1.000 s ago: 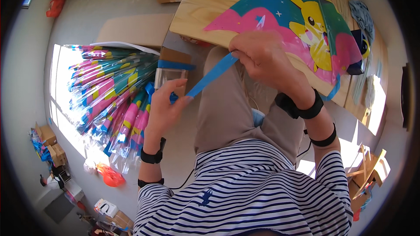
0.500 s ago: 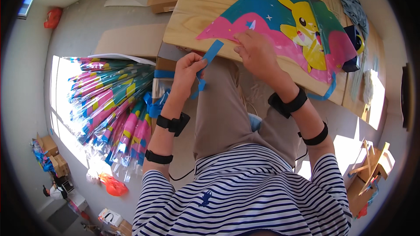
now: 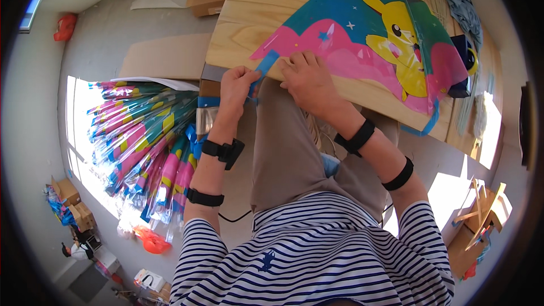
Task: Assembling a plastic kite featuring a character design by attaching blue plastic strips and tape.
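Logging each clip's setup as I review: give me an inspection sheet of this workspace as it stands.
Surface: wooden table, pale grain, bare at its near left part.
Job's things: colourful kite lying flat on the table; blue tape strip at its near corner.
Clutter: blue crumpled material at the table's far right end.
Grippers: left hand pinches the blue tape strip at the table edge; right hand presses flat on the kite's corner.
Cables: black cable on the floor near the left arm.
Surroundings: bundle of wrapped kites on the floor, flat cardboard, cardboard boxes, orange bag.
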The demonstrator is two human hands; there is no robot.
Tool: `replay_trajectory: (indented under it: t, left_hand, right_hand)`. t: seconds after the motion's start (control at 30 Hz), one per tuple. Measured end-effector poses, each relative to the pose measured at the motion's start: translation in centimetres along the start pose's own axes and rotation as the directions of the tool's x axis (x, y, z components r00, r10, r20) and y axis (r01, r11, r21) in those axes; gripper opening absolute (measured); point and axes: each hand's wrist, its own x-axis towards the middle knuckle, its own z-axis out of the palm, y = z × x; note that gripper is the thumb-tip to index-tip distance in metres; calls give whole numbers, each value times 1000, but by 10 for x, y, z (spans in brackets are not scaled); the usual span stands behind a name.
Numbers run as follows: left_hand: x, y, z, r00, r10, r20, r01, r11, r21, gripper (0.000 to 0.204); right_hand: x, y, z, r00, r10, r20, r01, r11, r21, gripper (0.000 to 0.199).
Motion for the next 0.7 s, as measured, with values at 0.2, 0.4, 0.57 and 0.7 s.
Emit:
replay_trajectory:
  t: [0.2, 0.4, 0.57, 0.7]
  left_hand:
    - [1, 1, 2, 1000, -4, -29, 5, 1000, 22, 20]
    - [-20, -4, 0, 858, 477, -190, -326, 792, 516, 16]
    - [-37, 2, 10, 598, 767, 233, -551, 182, 814, 40]
    - [-31, -6, 22, 594, 730, 338, -599, 120, 792, 51]
  right_hand:
    - [8, -1, 14, 999, 12, 35, -12, 1000, -8, 53]
    - [8, -2, 20, 999, 45, 14, -45, 998, -36, 56]
    - [6, -3, 25, 998, 50, -38, -52, 998, -33, 60]
    - [5, -3, 26, 996, 59, -66, -61, 998, -30, 62]
